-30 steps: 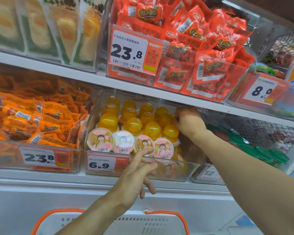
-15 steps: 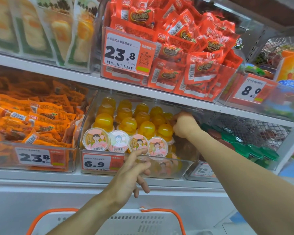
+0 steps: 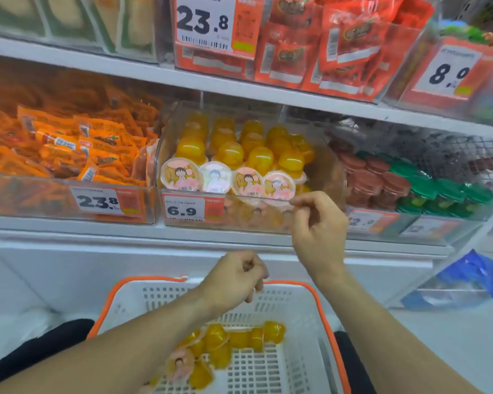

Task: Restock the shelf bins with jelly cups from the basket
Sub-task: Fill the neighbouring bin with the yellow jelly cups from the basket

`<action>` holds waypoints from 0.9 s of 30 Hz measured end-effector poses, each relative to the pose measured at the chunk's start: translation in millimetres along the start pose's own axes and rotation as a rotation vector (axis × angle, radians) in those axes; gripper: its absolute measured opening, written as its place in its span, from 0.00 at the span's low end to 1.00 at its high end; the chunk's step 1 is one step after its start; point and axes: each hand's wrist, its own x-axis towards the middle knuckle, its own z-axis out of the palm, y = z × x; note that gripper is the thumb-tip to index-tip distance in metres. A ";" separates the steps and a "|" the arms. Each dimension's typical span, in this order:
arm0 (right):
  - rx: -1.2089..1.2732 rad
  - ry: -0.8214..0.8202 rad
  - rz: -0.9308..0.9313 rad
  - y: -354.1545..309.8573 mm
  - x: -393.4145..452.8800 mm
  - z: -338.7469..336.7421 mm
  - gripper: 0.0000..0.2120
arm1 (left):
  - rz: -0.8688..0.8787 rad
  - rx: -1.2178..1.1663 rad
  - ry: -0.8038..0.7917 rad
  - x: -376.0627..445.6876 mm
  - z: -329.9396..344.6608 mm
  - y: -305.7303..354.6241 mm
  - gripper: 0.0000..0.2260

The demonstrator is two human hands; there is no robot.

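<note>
A clear shelf bin with a 6.9 price tag holds several yellow jelly cups, with a front row showing cartoon lids. Below, a white basket with an orange rim holds several more yellow jelly cups. My left hand hangs over the basket's far rim with fingers loosely curled and holds nothing. In front of the bin's right front edge is my right hand, with fingers loosely curled and nothing in it.
A bin of orange snack packets stands left of the jelly bin. A bin of dark red and green lidded cups stands to the right. Red packets fill the shelf above. A blue bag lies on the floor at right.
My right hand has drawn out of the jelly bin to its front edge. My left hand has dropped from the bin front to above the basket. The view has tilted down.
</note>
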 end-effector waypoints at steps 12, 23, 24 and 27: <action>-0.158 -1.350 1.066 97.0 -277.6 54.7 0.13 | -0.622 0.769 -0.150 -36.4 -5.3 -203.9 0.16; -0.193 -1.133 1.208 125.6 -303.8 75.6 0.12 | -0.440 1.073 -0.075 -48.1 31.8 -307.9 0.32; -0.229 -1.082 1.156 126.0 -300.7 79.2 0.13 | -0.434 1.072 -0.027 -48.6 32.5 -311.8 0.32; -0.234 -0.863 1.021 123.5 -297.7 93.7 0.19 | -0.430 1.035 0.088 -50.7 28.8 -317.5 0.33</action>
